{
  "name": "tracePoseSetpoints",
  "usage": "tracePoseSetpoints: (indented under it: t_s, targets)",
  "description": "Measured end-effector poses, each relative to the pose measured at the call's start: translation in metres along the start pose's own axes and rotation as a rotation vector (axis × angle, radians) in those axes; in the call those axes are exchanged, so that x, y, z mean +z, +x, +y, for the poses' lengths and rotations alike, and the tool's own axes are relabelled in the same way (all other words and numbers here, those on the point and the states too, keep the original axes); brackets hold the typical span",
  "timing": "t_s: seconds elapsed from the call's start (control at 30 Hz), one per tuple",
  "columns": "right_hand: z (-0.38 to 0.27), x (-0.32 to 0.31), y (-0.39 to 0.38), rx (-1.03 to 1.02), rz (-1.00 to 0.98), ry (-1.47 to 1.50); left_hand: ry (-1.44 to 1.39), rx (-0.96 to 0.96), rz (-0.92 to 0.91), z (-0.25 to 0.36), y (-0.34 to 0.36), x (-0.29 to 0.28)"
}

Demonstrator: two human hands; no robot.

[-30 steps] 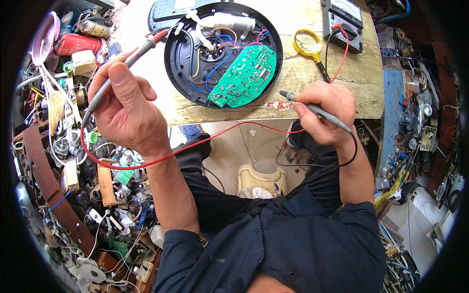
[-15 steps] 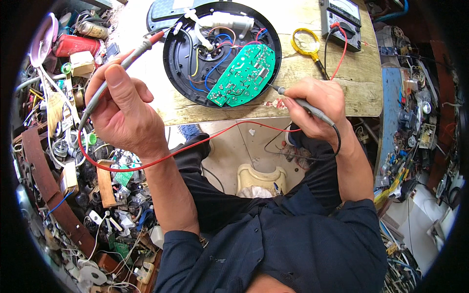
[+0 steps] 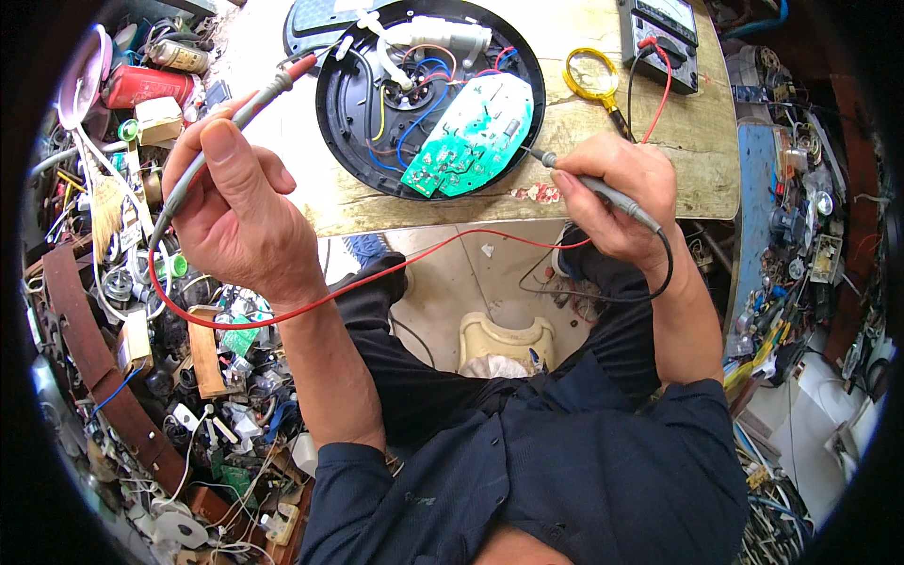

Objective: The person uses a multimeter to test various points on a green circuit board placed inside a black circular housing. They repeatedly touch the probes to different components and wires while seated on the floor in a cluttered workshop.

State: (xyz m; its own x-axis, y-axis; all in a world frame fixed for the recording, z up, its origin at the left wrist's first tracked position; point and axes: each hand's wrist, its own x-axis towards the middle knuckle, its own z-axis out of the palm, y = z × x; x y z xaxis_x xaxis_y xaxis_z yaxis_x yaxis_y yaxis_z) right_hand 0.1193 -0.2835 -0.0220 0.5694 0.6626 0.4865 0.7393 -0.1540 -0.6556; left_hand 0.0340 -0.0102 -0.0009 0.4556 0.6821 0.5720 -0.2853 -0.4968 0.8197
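My left hand is closed around a grey test probe with a red end, raised left of a round black housing. A red lead curves from that probe beneath my wrist. My right hand pinches a second grey test probe with a black lead. Its thin tip points at the right edge of a green circuit board; whether it touches cannot be made out. The board lies in the housing among coloured wires and a white cylindrical part. Glare washes over much of the board.
An analog multimeter stands at the wooden table's far right, leads plugged in. Left of it lies a yellow-rimmed magnifying glass. Heaps of electrical scrap crowd both sides. Between my legs is a cream stool.
My right hand and its probe have shifted slightly right and up. Glare on the board has grown stronger. My left hand keeps its place and its grip.
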Motion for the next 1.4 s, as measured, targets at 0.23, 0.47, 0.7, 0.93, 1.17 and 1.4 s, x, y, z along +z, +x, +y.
tracePoseSetpoints:
  t_s: [0.23,0.47,0.7,0.93,1.17,1.4]
  targets:
    - [-0.002,-0.004,0.004,-0.029,0.081,-0.003,-0.033,0.002,-0.102,-0.001,-0.002,-0.009]
    - [0.003,0.001,0.007,-0.016,0.149,0.034,0.042,-0.020,-0.027,0.009,-0.007,0.002]
    - [0.007,-0.001,0.009,-0.040,0.194,0.176,0.005,0.009,-0.031,0.003,-0.009,0.001]
    - [0.005,-0.004,0.007,-0.017,0.168,0.152,0.098,0.002,-0.065,0.007,-0.014,0.002]
    - [0.012,0.001,0.012,-0.228,0.199,0.092,0.061,0.019,-0.051,0.007,-0.015,0.005]
    - [0.025,0.006,0.020,-0.271,0.220,0.036,0.051,0.018,-0.044,0.008,-0.013,0.007]
